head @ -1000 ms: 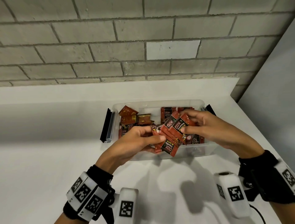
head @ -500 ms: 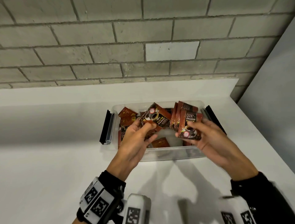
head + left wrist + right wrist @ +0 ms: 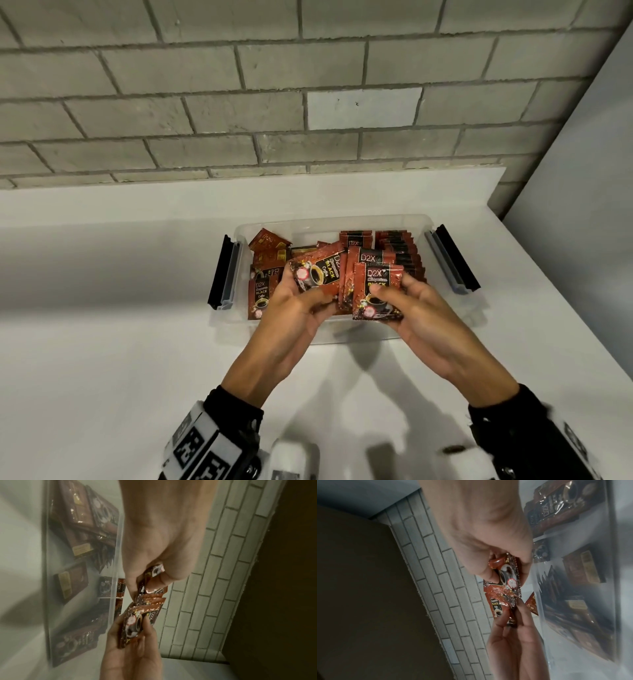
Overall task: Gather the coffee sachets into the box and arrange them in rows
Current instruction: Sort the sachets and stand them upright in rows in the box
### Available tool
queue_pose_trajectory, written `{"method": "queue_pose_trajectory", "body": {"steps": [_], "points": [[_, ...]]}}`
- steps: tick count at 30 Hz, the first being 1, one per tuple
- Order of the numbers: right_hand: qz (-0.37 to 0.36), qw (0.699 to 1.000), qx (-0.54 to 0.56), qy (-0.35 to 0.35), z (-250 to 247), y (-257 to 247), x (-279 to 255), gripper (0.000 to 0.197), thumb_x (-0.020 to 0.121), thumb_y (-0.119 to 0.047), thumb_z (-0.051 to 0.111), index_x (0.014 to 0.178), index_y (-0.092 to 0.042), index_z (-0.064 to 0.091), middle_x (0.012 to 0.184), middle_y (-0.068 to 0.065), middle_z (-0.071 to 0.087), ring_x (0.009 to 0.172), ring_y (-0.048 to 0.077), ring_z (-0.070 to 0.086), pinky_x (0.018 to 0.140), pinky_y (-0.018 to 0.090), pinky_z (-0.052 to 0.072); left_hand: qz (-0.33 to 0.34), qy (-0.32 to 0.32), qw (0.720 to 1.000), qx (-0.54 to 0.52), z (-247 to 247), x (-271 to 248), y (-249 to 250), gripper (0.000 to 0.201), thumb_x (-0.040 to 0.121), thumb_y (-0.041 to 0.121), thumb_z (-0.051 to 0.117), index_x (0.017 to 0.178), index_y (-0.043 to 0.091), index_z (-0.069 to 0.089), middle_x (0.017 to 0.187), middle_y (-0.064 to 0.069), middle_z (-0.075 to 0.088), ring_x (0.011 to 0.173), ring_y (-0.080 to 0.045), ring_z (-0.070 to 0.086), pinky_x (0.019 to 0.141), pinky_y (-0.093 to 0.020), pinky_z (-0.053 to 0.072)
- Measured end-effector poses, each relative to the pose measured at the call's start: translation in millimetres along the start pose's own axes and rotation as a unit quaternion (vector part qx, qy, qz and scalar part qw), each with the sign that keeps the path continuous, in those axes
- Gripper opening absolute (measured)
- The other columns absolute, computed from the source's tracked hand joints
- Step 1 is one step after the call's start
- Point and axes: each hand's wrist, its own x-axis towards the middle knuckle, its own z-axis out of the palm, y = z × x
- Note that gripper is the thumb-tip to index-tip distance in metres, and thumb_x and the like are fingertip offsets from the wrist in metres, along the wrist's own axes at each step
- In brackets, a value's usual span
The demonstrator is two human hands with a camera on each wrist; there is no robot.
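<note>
A clear plastic box (image 3: 455,308) stands on the white counter with red-and-black coffee sachets in it: upright rows (image 3: 397,248) at the right, loose ones (image 3: 269,245) at the left. Above the box's front, my left hand (image 3: 301,301) pinches a tilted sachet (image 3: 317,274) by its lower end. My right hand (image 3: 407,305) grips a small upright stack of sachets (image 3: 375,291), thumb on the front one. The two bundles touch. The left wrist view shows the left hand's sachet (image 3: 150,586) and the right hand's stack (image 3: 137,623); the right wrist view shows the stack (image 3: 506,576).
Black-and-grey latches hang open at the box's left (image 3: 222,274) and right (image 3: 452,263) ends. A brick wall (image 3: 308,102) rises behind the counter ledge, a grey panel (image 3: 582,205) at the right. Bare white counter (image 3: 102,342) lies left of and before the box.
Both hands have drawn together over the box's front: the left hand's sachet now meets the right hand's stack, which is held more upright. The camera has come closer.
</note>
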Motion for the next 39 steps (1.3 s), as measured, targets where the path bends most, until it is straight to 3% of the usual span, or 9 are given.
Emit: {"method": "queue_pose_trajectory", "body": {"steps": [6,11,15,23,26,30,33,36,39], "points": [[-0.015,0.998,-0.054,-0.014,3.5,-2.0,-5.0,0.021,0.092,-0.013,0.057,0.109,-0.022,0.064,0.103,-0.008,0.073,0.102,0.005,0.065,0.097,0.028,0.043,0.001,-0.016,0.999,0.050,10.9,-6.3,-3.5,0.021,0.097,0.014,0.040,0.111,0.008,0.054,0.119,-0.010,0.060,0.111,-0.019,0.054,0.103,-0.037,0.038],[-0.036,0.999,-0.039,0.003,-0.7,-10.3,-4.6,0.019,0.092,-0.008,0.056,0.104,-0.019,0.066,0.101,-0.003,0.074,0.101,0.010,0.066,0.102,0.033,0.043,0.002,-0.006,0.991,0.134,8.1,-2.4,-9.8,0.066,0.080,0.062,0.058,0.130,0.020,0.054,0.130,0.002,0.060,0.124,-0.013,0.053,0.108,-0.043,0.036],[-0.029,0.999,-0.019,0.011,-3.8,-11.5,-4.9,0.019,0.092,-0.010,0.056,0.104,-0.020,0.066,0.105,-0.001,0.073,0.107,0.014,0.064,0.104,0.039,0.042,0.012,0.002,0.998,0.062,11.4,-2.8,-8.5,0.030,0.095,0.020,0.050,0.122,0.009,0.059,0.115,-0.009,0.068,0.104,-0.016,0.063,0.097,-0.037,0.048],[-0.015,1.000,-0.022,-0.003,-3.7,-9.7,-3.6,0.019,0.091,-0.009,0.056,0.103,-0.019,0.067,0.108,0.003,0.072,0.112,0.021,0.062,0.102,0.042,0.044,0.045,-0.061,0.996,0.057,14.0,-13.9,-9.3,0.049,0.090,-0.014,0.037,0.129,0.010,0.052,0.119,-0.017,0.063,0.108,-0.023,0.057,0.104,-0.041,0.043],[-0.041,0.997,-0.065,-0.026,0.1,-6.3,-4.9,0.027,0.095,-0.011,0.051,0.117,-0.022,0.060,0.114,-0.001,0.069,0.114,0.013,0.060,0.103,0.031,0.043,0.057,-0.101,0.987,0.115,15.3,-17.2,-9.4,0.054,0.079,-0.007,0.047,0.124,0.021,0.054,0.112,-0.004,0.067,0.104,-0.012,0.060,0.095,-0.026,0.047],[-0.063,0.972,-0.221,-0.043,8.7,-1.1,-8.6,0.033,0.099,-0.016,0.041,0.127,-0.030,0.049,0.118,-0.008,0.062,0.101,-0.007,0.057,0.079,0.005,0.044,0.092,-0.097,0.958,0.255,16.7,-13.8,-16.7,0.047,0.089,0.006,0.056,0.126,0.034,0.047,0.131,-0.007,0.052,0.118,-0.012,0.054,0.089,-0.020,0.047],[-0.100,0.928,-0.357,-0.021,11.3,0.2,-7.4,0.039,0.100,-0.021,0.035,0.138,-0.028,0.036,0.142,-0.004,0.041,0.126,0.003,0.041,0.103,0.022,0.039,0.102,-0.094,0.950,0.280,18.2,-12.4,-22.5,0.045,0.095,0.004,0.050,0.131,0.029,0.040,0.132,-0.010,0.045,0.116,-0.013,0.054,0.080,-0.012,0.048],[-0.128,0.871,-0.474,-0.006,8.6,3.9,-9.7,0.050,0.101,-0.027,0.034,0.149,-0.022,0.022,0.156,-0.007,0.018,0.146,0.007,0.005,0.120,0.031,0.011,0.100,-0.107,0.950,0.275,18.8,-16.2,-26.8,0.044,0.097,0.002,0.046,0.133,0.024,0.036,0.131,-0.010,0.045,0.114,-0.011,0.055,0.080,-0.013,0.049],[-0.174,0.899,-0.402,-0.020,6.5,6.1,-21.1,0.060,0.099,-0.023,0.041,0.148,-0.040,0.010,0.149,-0.015,0.033,0.138,0.004,0.033,0.110,0.022,0.034,0.101,-0.131,0.953,0.255,19.6,-23.8,-29.3,0.043,0.098,0.004,0.043,0.135,0.024,0.032,0.128,-0.003,0.053,0.110,0.001,0.057,0.084,-0.013,0.048]]}}
